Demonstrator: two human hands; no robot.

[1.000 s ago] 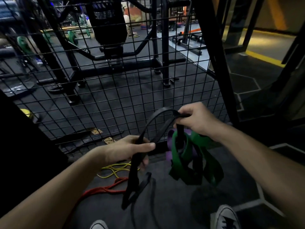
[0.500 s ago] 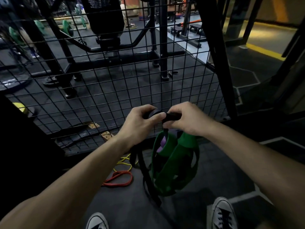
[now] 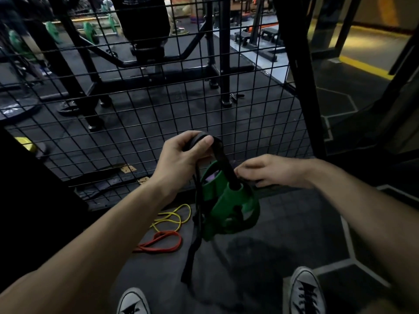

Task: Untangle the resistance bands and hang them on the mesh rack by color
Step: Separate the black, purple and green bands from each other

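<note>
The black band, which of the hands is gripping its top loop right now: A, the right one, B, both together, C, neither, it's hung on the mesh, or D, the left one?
D: the left hand curls round the top of the black band, while the right hand sits lower beside the green band, its fingertips near the strap, not on that loop.
</note>
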